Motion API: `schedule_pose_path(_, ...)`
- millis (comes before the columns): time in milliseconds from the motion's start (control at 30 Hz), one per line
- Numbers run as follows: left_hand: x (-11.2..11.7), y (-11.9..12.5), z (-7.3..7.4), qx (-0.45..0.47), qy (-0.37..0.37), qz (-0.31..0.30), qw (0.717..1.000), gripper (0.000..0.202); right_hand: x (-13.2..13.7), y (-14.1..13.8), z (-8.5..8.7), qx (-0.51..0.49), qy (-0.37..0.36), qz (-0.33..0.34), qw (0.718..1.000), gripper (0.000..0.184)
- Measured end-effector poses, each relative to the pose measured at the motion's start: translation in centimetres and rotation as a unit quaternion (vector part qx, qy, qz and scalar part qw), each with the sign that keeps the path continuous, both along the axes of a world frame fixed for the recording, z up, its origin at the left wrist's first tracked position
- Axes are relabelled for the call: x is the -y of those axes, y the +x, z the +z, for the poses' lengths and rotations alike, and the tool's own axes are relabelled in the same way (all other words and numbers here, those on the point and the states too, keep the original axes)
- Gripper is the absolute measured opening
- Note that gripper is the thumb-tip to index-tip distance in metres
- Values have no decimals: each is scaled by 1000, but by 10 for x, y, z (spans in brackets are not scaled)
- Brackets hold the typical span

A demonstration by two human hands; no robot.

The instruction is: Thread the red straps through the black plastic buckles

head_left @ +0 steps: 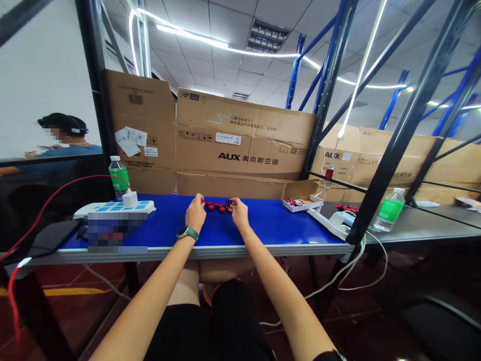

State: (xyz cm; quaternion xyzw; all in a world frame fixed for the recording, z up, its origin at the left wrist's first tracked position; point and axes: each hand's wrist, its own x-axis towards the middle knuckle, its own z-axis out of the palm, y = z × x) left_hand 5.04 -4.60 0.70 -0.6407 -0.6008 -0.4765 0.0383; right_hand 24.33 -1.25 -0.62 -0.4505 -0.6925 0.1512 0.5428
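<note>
- The left hand [196, 213] and right hand [239, 213], fingers curled, touch a row of small red-black parts [218, 206] on the blue table [270, 228]; whether they pinch, I cannot tell.
- Two green-label bottles: left bottle [119, 178], right bottle [389, 209].
- One small cardboard box [302, 189] holds red pieces, too small to count.

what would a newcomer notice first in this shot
The left hand and right hand meet at a row of small red and black parts in the middle of the blue table top. Behind them, big cardboard boxes printed AUX stand like a wall along the table's far edge. A green-labelled bottle stands at the far left, beside a white power strip.
</note>
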Motion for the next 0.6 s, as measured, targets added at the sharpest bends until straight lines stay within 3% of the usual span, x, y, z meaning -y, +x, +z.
schedule_pose_path(100, 2, 4, 4, -13, 37, -138, 990, 25, 5, -5, 2, -44, -1, 41, 998, 22)
schedule_pose_path(200, 3, 8, 4, -22, 22, -227, 973, 27, 14, -7, 6, -15, 14, 57, 998, 19)
schedule_pose_path(400, -3, 7, -1, 3, 27, -247, 969, 27, 27, -4, 13, 95, 72, 40, 992, 29)
schedule_pose_path(533, -5, 5, -3, 37, 5, -265, 964, 27, 30, -5, 10, 231, 118, 5, 966, 47)
schedule_pose_path(600, -6, 4, -4, 47, -9, -285, 957, 26, 27, -7, 7, 289, 97, 17, 952, 44)
